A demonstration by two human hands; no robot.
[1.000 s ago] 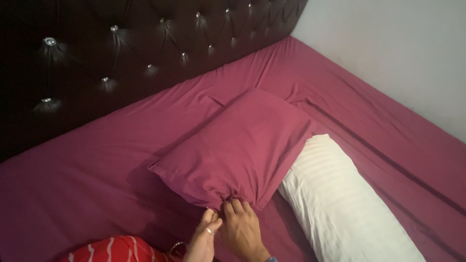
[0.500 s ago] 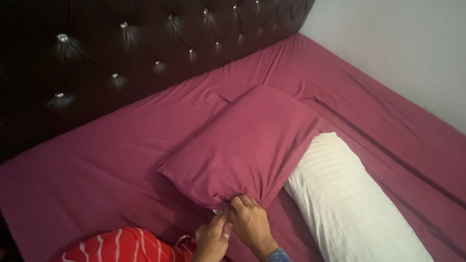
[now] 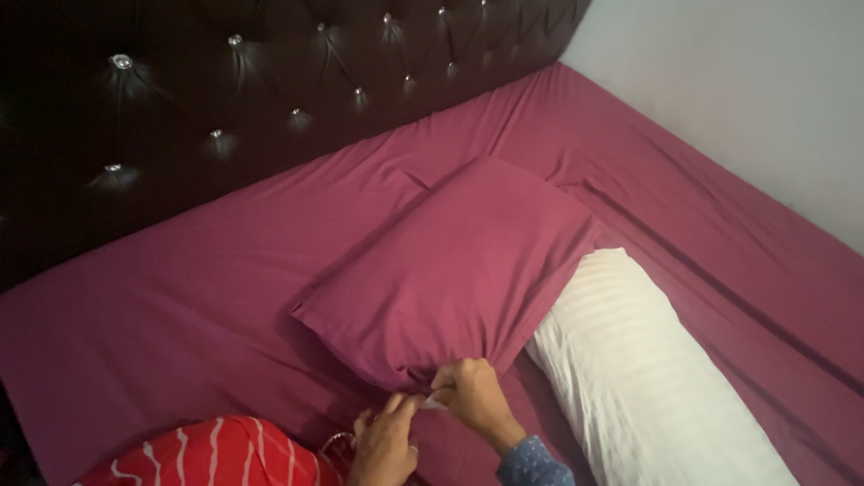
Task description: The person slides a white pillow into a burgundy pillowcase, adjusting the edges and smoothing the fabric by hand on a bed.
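Observation:
A pillow in a maroon pillowcase point(image 3: 450, 265) lies on the bed, its open end toward me. My right hand point(image 3: 474, 394) pinches the gathered edge of the pillowcase at that near end, where a bit of white pillow shows. My left hand point(image 3: 385, 441), with a ring on one finger, is just below and left of it, its fingertips at the same bunched edge. A red sleeve with white stripes point(image 3: 216, 453) covers my left arm.
A bare white striped pillow point(image 3: 643, 378) lies to the right of the covered one. The maroon bed sheet point(image 3: 162, 306) covers the mattress. A dark tufted headboard point(image 3: 225, 81) runs along the back and a pale wall point(image 3: 747, 81) on the right.
My right hand has shifted slightly right and up along the pillowcase's edge, and my left hand has dropped a little lower. The pillow has barely moved.

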